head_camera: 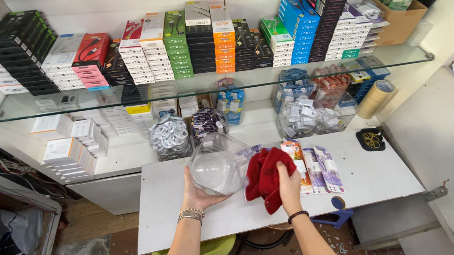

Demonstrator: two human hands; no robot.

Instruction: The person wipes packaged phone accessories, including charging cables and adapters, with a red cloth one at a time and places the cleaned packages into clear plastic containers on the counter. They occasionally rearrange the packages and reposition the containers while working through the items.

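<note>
The left hand [197, 194] cups a clear, rounded plastic jar [217, 165] from below, its grip wrapped around the jar's underside, holding it above the middle of the white table [183, 218]. The right hand [289, 187] clutches a crumpled red cloth [264, 176], grip closed on it, just beside the jar and touching its right side. Flat sachet packets in orange and purple [318, 168] lie on the table behind the cloth, toward the back edge. A small black tray of rubber bands [371, 140] sits near the back right corner.
</note>
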